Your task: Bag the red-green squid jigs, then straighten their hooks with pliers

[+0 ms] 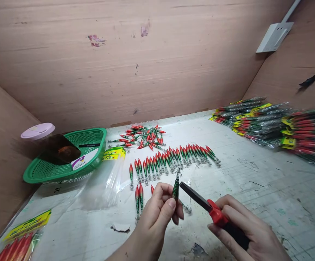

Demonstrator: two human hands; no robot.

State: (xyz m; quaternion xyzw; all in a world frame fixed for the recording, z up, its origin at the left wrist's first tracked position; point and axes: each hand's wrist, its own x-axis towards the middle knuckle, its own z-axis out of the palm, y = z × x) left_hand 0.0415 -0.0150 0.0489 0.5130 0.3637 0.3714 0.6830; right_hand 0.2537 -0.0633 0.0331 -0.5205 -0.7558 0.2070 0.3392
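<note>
My left hand [160, 214] pinches a green squid jig [175, 190] between thumb and fingers, its hook crown pointing up. In my right hand [244, 228] is a red-and-black-handled tool [218, 214] with a long, narrow dark front part; its exact kind I cannot make out. The tool's tip is close beside the jig, just below the hooks. Behind my hands a row of red-and-green squid jigs [161, 163] lies with hooks toward me. Two more jigs [139, 197] lie left of my left hand, and others are partly hidden behind it.
A loose pile of jigs [149, 136] lies farther back. Left stand a green basket [92, 136] with a card and pen, a pink-lidded cup [37, 131], clear header bags [105, 181] and a filled pack [24, 235]. Bagged jigs [266, 123] are heaped right. A socket [275, 37] hangs on the wall.
</note>
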